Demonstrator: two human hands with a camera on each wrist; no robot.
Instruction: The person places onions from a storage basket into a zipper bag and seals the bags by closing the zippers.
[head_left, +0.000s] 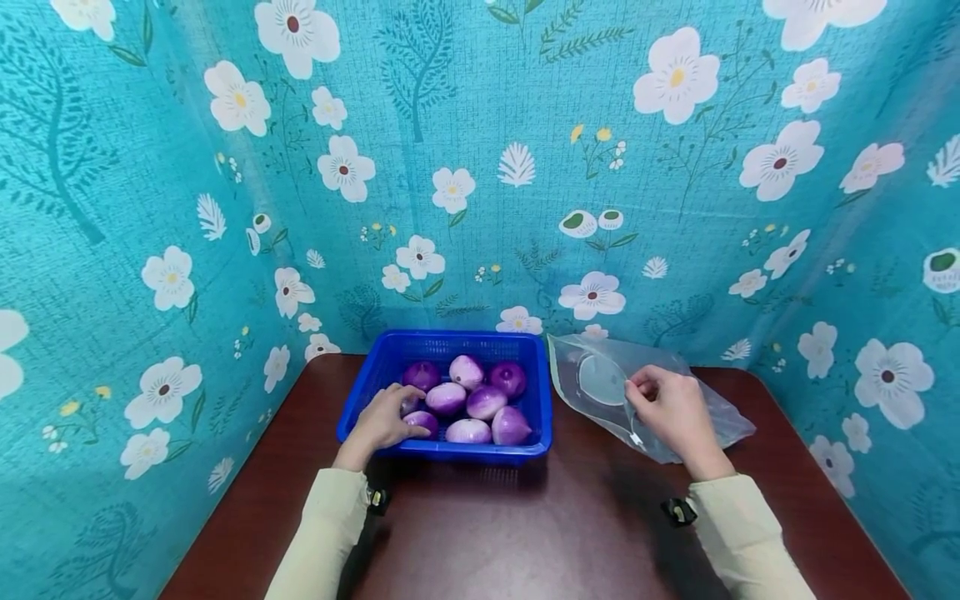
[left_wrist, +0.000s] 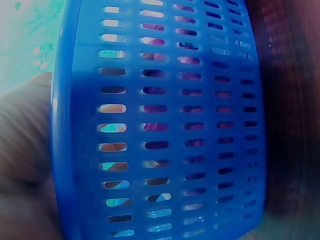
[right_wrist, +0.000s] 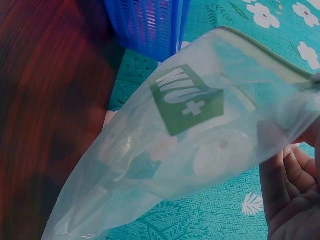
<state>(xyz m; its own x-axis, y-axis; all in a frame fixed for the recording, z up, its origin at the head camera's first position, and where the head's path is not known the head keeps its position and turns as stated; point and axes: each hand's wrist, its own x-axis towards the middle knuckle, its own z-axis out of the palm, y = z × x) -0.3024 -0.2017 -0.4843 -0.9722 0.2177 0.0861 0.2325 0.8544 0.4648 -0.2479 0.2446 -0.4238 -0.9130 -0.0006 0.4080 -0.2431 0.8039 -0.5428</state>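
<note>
A blue slotted plastic basket [head_left: 546,417] holds several peeled purple onions [head_left: 487,402]. My left hand [head_left: 386,417] reaches over the basket's left side, its fingers and thumb curved round an onion [head_left: 409,406] that they partly cover. From the left wrist view, the basket wall [left_wrist: 165,115] hides the fingertips, and part of the hand [left_wrist: 25,130] shows beyond the rim. Right of the basket, my right hand [head_left: 670,408] pinches the edge of a translucent zip bag [head_left: 600,379]. A green printed label shows on the bag [right_wrist: 165,160] in the right wrist view.
Everything stands on a dark red-brown table [head_left: 480,533]. A teal floral cloth [head_left: 465,167] hangs behind and along both sides. A small white tab [head_left: 636,439] is on the bag's edge, below the right hand.
</note>
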